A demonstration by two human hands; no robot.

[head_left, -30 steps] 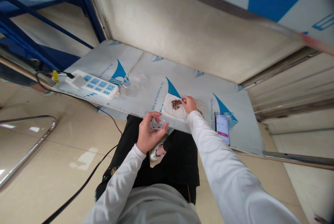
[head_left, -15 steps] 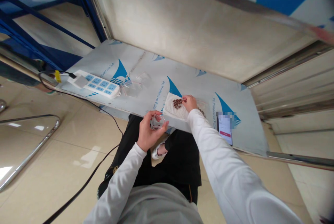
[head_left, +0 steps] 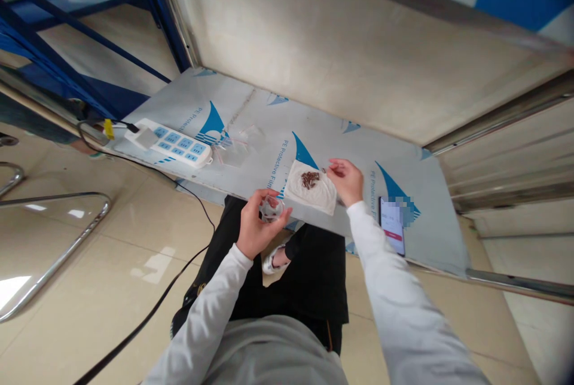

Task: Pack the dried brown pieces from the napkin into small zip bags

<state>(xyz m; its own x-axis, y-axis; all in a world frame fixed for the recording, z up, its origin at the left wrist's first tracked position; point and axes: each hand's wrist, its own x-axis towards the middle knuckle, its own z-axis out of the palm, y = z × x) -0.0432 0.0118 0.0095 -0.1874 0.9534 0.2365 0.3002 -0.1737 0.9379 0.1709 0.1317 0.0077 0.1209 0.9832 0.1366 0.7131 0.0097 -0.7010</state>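
My left hand [head_left: 259,226] is curled around a small clear plastic container [head_left: 272,208], held at the front edge of the shelf; a few dark spots show inside it. To its right, a white paper tissue [head_left: 320,196] lies on the shelf with a small heap of shiny brown cylindrical pieces [head_left: 309,180] on it. Over the tissue's right side, my right hand [head_left: 347,180] has its thumb and forefinger together. A small brown piece [head_left: 323,170] shows at these fingertips, too small to name exactly.
A white power strip [head_left: 179,146] with a plug and black cable lies on the left of the film-covered shelf [head_left: 251,176]. Beside it are clear plastic bags [head_left: 233,149]. A phone [head_left: 391,226] lies near the right front edge. A metal chair frame [head_left: 67,253] stands at left.
My right hand has moved right from the heap to the tissue's right side, a small brown piece at its fingertips. My left hand stays around the container. The camera view has shifted slightly.
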